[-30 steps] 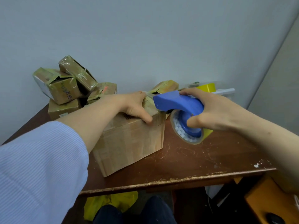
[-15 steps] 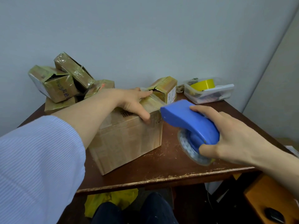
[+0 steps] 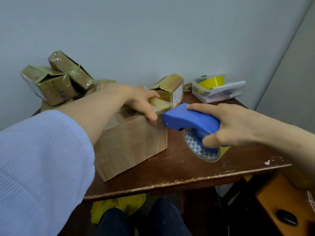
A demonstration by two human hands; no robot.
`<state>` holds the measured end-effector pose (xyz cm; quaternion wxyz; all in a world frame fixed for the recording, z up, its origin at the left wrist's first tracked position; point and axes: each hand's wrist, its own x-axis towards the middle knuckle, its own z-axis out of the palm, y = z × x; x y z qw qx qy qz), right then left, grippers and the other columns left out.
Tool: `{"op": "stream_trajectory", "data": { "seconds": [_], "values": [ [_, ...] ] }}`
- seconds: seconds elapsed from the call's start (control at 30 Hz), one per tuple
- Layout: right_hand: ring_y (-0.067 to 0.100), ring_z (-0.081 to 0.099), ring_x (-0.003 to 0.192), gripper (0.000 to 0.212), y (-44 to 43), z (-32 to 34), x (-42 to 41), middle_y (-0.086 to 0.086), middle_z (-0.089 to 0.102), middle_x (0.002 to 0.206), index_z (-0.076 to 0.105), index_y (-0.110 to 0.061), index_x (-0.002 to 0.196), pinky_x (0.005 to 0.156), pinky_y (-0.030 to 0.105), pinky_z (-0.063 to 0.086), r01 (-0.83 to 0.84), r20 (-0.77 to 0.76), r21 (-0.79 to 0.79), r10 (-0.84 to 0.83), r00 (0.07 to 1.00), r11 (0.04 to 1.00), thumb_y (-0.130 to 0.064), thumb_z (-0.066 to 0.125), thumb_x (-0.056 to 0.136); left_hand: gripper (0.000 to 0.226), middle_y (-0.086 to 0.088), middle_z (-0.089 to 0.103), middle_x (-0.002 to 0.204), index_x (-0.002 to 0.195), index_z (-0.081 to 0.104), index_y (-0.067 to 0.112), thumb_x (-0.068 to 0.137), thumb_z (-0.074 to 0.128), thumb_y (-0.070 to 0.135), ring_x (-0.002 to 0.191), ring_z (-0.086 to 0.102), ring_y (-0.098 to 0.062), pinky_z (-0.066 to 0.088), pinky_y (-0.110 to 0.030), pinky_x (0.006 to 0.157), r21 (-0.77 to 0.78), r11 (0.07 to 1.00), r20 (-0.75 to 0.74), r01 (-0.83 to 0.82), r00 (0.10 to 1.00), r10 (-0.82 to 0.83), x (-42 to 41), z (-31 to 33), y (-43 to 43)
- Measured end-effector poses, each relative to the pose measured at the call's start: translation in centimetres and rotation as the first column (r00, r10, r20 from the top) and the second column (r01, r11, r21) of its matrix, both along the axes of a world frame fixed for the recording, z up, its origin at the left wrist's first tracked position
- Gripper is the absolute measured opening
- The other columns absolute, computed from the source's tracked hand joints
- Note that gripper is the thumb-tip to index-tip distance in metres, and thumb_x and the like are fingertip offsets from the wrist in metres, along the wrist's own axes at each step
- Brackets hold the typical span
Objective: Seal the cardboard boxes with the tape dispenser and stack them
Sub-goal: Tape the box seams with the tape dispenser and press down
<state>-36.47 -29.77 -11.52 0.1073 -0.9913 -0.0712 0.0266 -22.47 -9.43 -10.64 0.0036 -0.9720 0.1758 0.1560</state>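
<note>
Right hand (image 3: 238,126) wraps the tape dispenser (image 3: 189,119), nose at the box (image 3: 129,143) top's right edge, beside the flat-pressing left hand (image 3: 136,101).

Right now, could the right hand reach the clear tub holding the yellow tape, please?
Probably yes: the right hand grips the blue tape dispenser, but bare table lies between it and the tub.
</note>
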Motion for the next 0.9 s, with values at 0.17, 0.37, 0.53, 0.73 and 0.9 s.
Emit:
{"op": "stream_trajectory", "data": {
  "seconds": [0.17,0.37,0.53,0.73,0.9],
  "values": [
    [0.010,0.047,0.082,0.092,-0.8,-2.7,-2.3,-0.010,0.042,0.091,0.013,-0.064,0.137,0.068,0.025,0.037,0.049,0.013,0.080,-0.050,0.999,0.996,-0.052,0.066,0.061,0.112,-0.002,0.025,0.142,0.145,0.020,0.044,0.052,0.083,0.055,0.133,0.032,-0.028,0.036,-0.043,0.107,-0.003,1.000,-0.014,-0.002,1.000,0.001,0.1,0.0,0.0],
    [0.014,0.043,0.085,0.091,-0.7,-2.8,-3.4,-0.012,0.038,0.090,0.012,-0.065,0.136,0.070,0.026,0.036,0.057,0.035,-0.035,-0.056,0.998,0.998,-0.057,0.061,0.060,0.105,-0.003,0.024,0.148,0.148,0.021,0.040,0.062,0.081,0.045,0.135,0.031,-0.027,0.035,-0.040,0.108,-0.044,0.999,0.006,0.000,1.000,0.000,-0.5,-0.2,-0.1],
    [0.014,0.042,0.086,0.077,1.7,0.2,-0.7,-0.013,0.044,0.095,0.031,-0.055,0.136,0.074,0.030,0.042,-0.002,0.016,-0.121,0.004,1.000,0.993,-0.049,0.065,0.067,0.123,0.000,0.016,0.153,0.146,0.018,0.046,0.039,0.075,0.067,0.141,0.021,-0.026,0.024,-0.042,0.114,-0.058,0.997,-0.060,-0.052,0.997,0.049,-0.8,0.1,-0.1],
    [0.015,0.050,0.062,0.043,4.5,4.9,3.2,-0.004,0.057,0.074,0.068,-0.029,0.110,0.053,0.024,0.039,-0.096,-0.151,-0.222,0.063,0.987,0.970,-0.030,0.067,0.066,0.100,0.000,0.022,0.153,0.144,0.030,0.042,0.057,0.059,0.081,0.141,0.022,-0.026,0.021,-0.045,0.113,-0.103,0.991,-0.024,-0.083,0.996,0.081,-0.9,-0.1,-0.8],
    [0.015,0.056,0.065,0.029,6.9,1.2,3.8,-0.004,0.060,0.074,0.069,-0.023,0.083,0.054,0.022,0.041,-0.210,-0.339,-0.403,0.068,0.938,0.891,-0.038,0.071,0.058,0.091,-0.009,0.037,0.133,0.131,0.043,0.037,0.048,0.045,0.075,0.126,0.034,-0.033,0.033,-0.044,0.096,-0.048,0.998,0.103,-0.045,0.993,0.049,-0.9,-1.2,-1.2]
  ]
}}
